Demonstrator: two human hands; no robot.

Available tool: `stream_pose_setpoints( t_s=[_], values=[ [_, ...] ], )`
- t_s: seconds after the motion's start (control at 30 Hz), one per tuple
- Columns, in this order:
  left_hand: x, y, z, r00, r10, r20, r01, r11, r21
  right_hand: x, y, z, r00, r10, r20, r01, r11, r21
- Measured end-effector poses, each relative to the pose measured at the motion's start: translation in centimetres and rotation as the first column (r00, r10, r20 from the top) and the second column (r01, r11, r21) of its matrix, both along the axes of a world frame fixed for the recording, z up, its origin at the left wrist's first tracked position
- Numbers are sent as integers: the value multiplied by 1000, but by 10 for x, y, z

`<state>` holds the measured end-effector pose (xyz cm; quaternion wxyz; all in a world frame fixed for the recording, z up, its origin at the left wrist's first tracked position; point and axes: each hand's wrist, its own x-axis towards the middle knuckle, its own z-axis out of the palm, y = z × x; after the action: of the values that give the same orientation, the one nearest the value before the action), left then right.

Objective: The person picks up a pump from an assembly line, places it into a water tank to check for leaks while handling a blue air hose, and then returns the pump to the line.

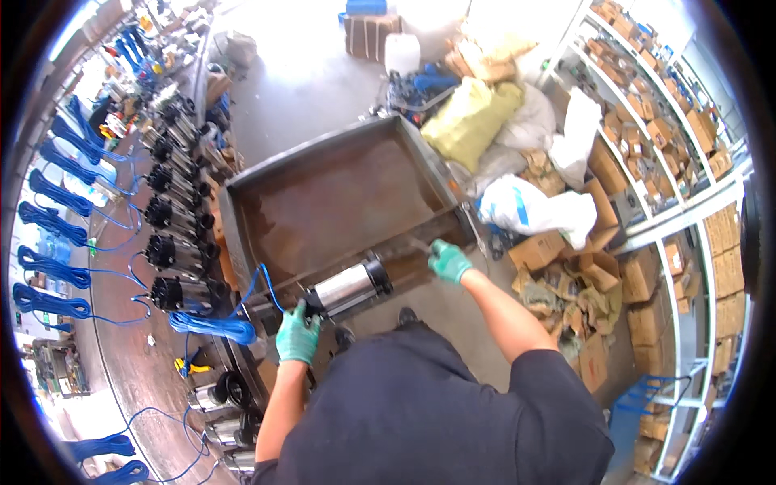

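Note:
A submersible pump (343, 289), a silver cylinder with black ends, lies across the near edge of a rusty metal tank (234, 242) with brown liquid in it. My left hand (297, 335), in a green glove, is closed on the pump's black left end. From that end a blue cable (260, 279) runs left to a tied coil (214, 326) at the workbench edge. To the right of the pump, my gloved right hand (449, 263) is closed over the tank's near right side. A thin, blurred shape (419, 244) sticks out leftward from its fingers; its kind is unclear.
On the left workbench (121, 339) stand a row of pumps (171, 252), several blue cable coils (52, 267) and a yellow tool (191, 367). Sacks (473, 121) and cardboard boxes (537, 249) crowd the right, before white shelving (687, 222). A blue metal frame (647, 396) stands lower right.

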<state>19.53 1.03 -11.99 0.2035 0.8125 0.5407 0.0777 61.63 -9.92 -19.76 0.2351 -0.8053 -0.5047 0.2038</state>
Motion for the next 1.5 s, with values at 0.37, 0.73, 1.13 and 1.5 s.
stream_pose_setpoints(
  t_s=[0.37, 0.73, 1.13, 1.5],
  values=[
    [9, 1, 11, 1000, -6, 27, 8, 998, -54, 94, -17, 24, 908, -362, 212, 414, 854, -316],
    [-110, 12, -51, 192, 804, 563, -809, 454, -374, -92, 50, 139, 983, 132, -124, -138, 990, -40],
    [-189, 114, -117, 12, 966, 260, -595, 216, -774, -134, 93, 127, 923, 356, 144, -298, 901, -316],
    [-203, 55, 27, -690, 396, 606, 165, 901, -400, -103, 77, 118, 955, 295, -4, -293, 947, -130]
  ],
)
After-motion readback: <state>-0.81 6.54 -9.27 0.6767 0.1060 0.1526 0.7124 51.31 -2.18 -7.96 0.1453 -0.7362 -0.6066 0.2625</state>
